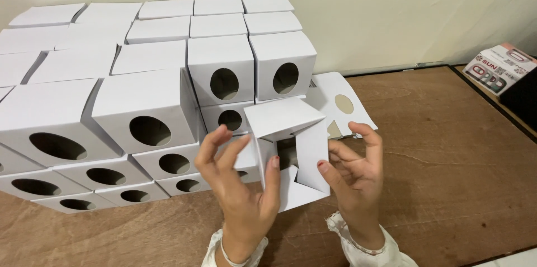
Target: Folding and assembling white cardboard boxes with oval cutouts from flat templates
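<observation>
The half-folded white carton (288, 152) sits in mid-air at the centre of the view, just above the brown table (447, 149), its end flaps still splayed open toward the camera and a dark hollow showing between them. The left hand (240, 188) comes up from 6 o'clock and grips the carton's left side: its thumb presses on the inner edge of the left flap while the other fingers curl loosely behind the panel, so the hand is partly closed on the cardboard. The right hand (355, 169) meets the carton from 4 o'clock, thumb tip laid on the right flap, forefinger arched over the top right corner, the remaining fingers bent and spread; it too is half closed on the carton. White cuffs show at both wrists.

Behind the carton, from 9 o'clock round to 12 o'clock, stands a stack of finished white boxes (140, 99), each with an oval window cut in its front face, piled several rows high and deep against the pale wall (391, 9). At 1 o'clock, just beside the stack, a flat unfolded blank (344, 102) with the same oval cut-out lies on the table. Far off at 2 o'clock, near the table's edge, rests a printed package (498, 68) in grey, white and red.
</observation>
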